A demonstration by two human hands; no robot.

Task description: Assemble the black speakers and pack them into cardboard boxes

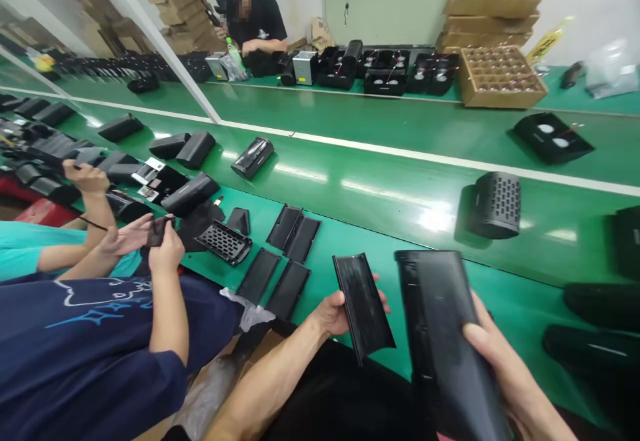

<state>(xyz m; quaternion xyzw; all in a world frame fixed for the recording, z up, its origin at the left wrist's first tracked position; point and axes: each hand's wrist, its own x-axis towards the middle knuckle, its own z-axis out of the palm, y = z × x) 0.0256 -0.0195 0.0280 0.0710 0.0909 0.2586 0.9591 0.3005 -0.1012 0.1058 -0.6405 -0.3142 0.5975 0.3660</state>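
Note:
My left hand grips a curved black plastic panel by its edges, hollow face up, its fingertips showing past the far side. Just to the right, my right hand holds a larger black plastic housing, thumb on its smooth face. The panel and the housing are apart. Several similar black panels lie on the green bench left of my left hand. A black housing with a slotted grille stands on the green belt beyond my right hand.
Co-workers sit close on my left, one handling a small dark part. Another person works across the belt. More black housings lie along the belt. A divided cardboard box stands at the far side. Dark housings lie at right.

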